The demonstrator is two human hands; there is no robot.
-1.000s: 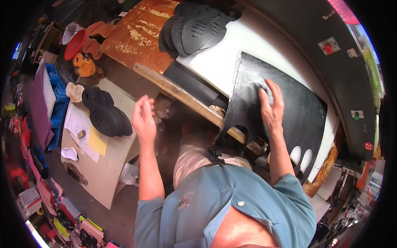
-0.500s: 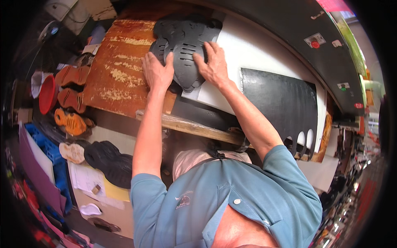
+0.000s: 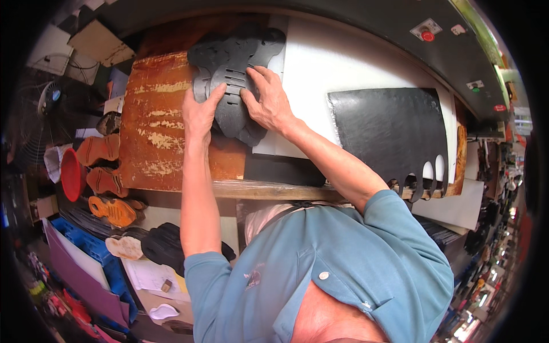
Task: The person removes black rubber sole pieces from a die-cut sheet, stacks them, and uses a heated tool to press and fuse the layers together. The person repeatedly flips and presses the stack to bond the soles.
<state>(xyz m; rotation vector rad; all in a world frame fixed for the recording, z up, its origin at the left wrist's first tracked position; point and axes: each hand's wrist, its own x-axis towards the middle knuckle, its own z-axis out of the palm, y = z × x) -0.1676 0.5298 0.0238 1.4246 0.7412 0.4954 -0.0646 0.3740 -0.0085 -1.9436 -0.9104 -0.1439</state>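
Observation:
A pile of black, sole-shaped cut pieces (image 3: 237, 51) with rows of slots lies at the far left-middle of the bench, over the seam between the worn brown board (image 3: 154, 114) and a white board (image 3: 309, 68). My left hand (image 3: 199, 114) grips the left side of the pile, its thumb over the slotted top piece and its other fingers partly hidden at the edge. On the right side, my right hand (image 3: 269, 102) holds the same piece with thumb and bent fingers. A black sheet (image 3: 389, 131) with curved cut-outs at its near edge lies to the right on the white board.
Behind the bench runs a dark machine beam (image 3: 366, 26) with a red button (image 3: 427, 36). To the left stand a fan (image 3: 51, 97), a red bowl (image 3: 72, 174) and brown sole-shaped pieces (image 3: 97, 150). A blue crate (image 3: 86, 243) is at lower left.
The view has turned a little, so the bench sits differently in it. My hands remain on the black pieces, and their thumbs have come slightly closer together.

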